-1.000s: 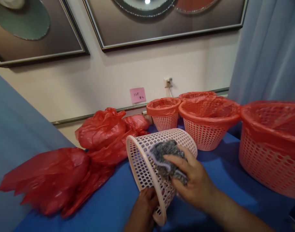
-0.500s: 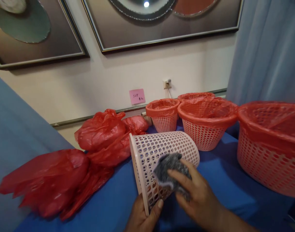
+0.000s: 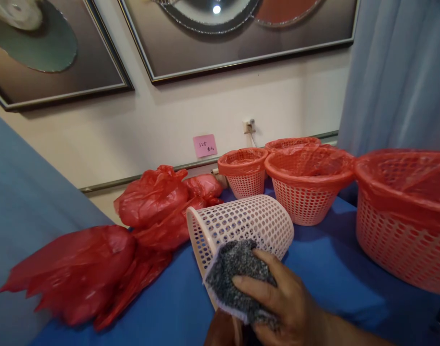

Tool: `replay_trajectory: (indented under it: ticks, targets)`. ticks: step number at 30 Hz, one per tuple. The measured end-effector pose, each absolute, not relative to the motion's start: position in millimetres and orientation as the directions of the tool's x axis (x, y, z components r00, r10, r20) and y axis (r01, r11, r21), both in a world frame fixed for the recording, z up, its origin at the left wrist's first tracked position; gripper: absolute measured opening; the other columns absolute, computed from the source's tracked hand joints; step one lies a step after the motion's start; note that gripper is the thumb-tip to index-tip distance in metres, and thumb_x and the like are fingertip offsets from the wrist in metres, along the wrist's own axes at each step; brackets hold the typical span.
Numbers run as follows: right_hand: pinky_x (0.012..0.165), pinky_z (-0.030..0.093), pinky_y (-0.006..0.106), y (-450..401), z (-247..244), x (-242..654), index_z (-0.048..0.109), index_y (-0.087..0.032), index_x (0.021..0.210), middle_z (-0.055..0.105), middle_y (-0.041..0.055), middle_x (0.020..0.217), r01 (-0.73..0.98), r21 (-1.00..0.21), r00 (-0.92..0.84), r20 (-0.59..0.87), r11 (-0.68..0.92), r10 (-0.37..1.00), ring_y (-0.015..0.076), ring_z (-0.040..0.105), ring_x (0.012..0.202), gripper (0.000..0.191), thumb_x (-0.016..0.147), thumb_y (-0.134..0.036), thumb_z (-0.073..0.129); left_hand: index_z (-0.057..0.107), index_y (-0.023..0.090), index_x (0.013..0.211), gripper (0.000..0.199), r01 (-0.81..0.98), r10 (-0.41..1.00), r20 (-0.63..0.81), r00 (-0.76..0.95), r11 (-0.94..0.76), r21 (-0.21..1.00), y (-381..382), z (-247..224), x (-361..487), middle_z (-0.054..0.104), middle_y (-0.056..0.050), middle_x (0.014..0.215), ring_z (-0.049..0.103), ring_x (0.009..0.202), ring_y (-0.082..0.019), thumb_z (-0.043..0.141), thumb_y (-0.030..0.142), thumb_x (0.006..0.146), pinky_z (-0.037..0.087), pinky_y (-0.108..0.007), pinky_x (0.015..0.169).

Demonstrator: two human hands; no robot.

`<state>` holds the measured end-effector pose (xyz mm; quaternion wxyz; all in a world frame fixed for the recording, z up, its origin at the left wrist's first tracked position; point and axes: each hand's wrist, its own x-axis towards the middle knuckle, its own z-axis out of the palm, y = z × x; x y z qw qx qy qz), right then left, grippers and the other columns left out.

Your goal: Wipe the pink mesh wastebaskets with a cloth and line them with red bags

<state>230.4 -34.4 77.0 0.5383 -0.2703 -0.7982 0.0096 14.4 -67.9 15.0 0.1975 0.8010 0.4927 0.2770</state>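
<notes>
A pale pink perforated plastic basket lies tipped on its side above the blue cloth, its open rim toward the left. My left hand grips that rim at the bottom of the view, partly hidden behind the rag. In my right hand is a grey cleaning cloth with a pale edge, pressed against the basket's side near the rim. The fingers are closed over the cloth.
Red plastic bags lie heaped on the left of the blue table cover. Baskets lined with red bags, a small one, a middle one and a large one, stand at the back and right. Curtains hang on both sides.
My right hand has slid the cloth left and down toward the rim, now covering much of the left hand. The basket has turned and shifted slightly left.
</notes>
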Motion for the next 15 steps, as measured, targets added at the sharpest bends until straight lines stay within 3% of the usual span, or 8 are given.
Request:
replay_trajectory:
  ticks: [3, 6, 10, 15]
  targets:
    - [0.102, 0.057, 0.042, -22.4, 74.3, 234.7, 0.056, -0.029, 0.141, 0.039, 0.0105, 0.153, 0.490, -0.364, -0.232, 0.822, 0.792, 0.521, 0.0282, 0.057, 0.131, 0.066, 0.077, -0.015, 0.057, 0.065, 0.024, 0.127, 0.032, 0.682, 0.898, 0.250, 0.363, -0.439, 0.585, -66.7, 9.8, 1.9, 0.063, -0.010, 0.136, 0.065, 0.116, -0.024, 0.060, 0.039, 0.100, 0.057, -0.045, 0.099]
    - [0.105, 0.054, 0.050, 22.8, 65.8, 260.9, 0.061, -0.027, 0.135, 0.050, 0.0125, 0.145, 0.639, -0.528, -0.015, 0.718, 0.559, 0.696, 0.0322, 0.057, 0.130, 0.054, 0.083, -0.020, 0.057, 0.068, 0.028, 0.129, 0.033, 0.673, 0.876, 0.295, 0.381, -0.482, 0.561, -60.2, -1.2, -15.6, 0.067, -0.010, 0.135, 0.064, 0.124, -0.027, 0.053, 0.037, 0.101, 0.055, -0.046, 0.107]
    - [0.098, 0.057, 0.052, 68.8, 60.6, 289.4, 0.065, -0.025, 0.130, 0.061, 0.0117, 0.128, 0.696, -0.638, 0.172, 0.594, 0.329, 0.786, 0.0312, 0.067, 0.112, 0.046, 0.085, -0.029, 0.057, 0.071, 0.032, 0.128, 0.037, 0.675, 0.832, 0.389, 0.395, -0.550, 0.492, -43.2, -10.5, -32.9, 0.072, -0.008, 0.129, 0.062, 0.129, -0.029, 0.047, 0.039, 0.102, 0.052, -0.047, 0.110]
    - [0.107, 0.053, 0.045, 45.5, 75.1, 261.7, 0.061, -0.026, 0.134, 0.058, 0.0100, 0.135, 0.596, -0.581, -0.003, 0.689, 0.555, 0.725, 0.0270, 0.062, 0.123, 0.050, 0.084, -0.023, 0.059, 0.071, 0.035, 0.130, 0.036, 0.673, 0.818, 0.371, 0.439, -0.573, 0.467, -20.7, -1.4, -32.8, 0.072, -0.007, 0.130, 0.064, 0.125, -0.027, 0.049, 0.036, 0.101, 0.055, -0.044, 0.106]
